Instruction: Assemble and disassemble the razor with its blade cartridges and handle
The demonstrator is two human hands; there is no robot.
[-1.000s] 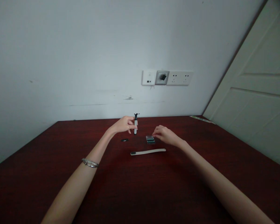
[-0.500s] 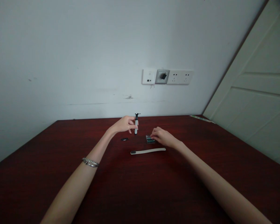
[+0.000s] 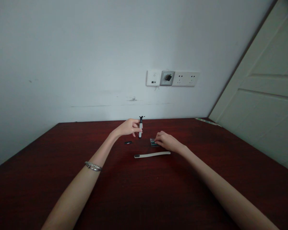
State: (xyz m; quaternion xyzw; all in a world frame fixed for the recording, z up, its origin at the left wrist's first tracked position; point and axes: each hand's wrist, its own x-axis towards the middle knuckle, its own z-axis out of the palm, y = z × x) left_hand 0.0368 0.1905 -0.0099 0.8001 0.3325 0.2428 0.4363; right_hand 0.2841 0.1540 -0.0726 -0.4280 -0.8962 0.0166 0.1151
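My left hand (image 3: 128,127) is closed around a small razor handle (image 3: 140,126), white with a black top, and holds it upright above the dark red table (image 3: 144,191). My right hand (image 3: 165,141) rests with curled fingers on a small green and black cartridge pack (image 3: 153,142) lying on the table, covering most of it. A long pale strip (image 3: 152,155) with a dark left end lies just in front of both hands. A small black piece (image 3: 128,142) lies on the table under my left hand.
A white wall stands behind the table with a row of sockets and a switch (image 3: 172,78). A pale door (image 3: 266,95) leans in at the right. A thin greenish strip (image 3: 207,121) lies at the table's far right corner.
My right hand has slid left over the cartridge pack, covering more of it. The left hand keeps the razor handle upright in almost the same place.
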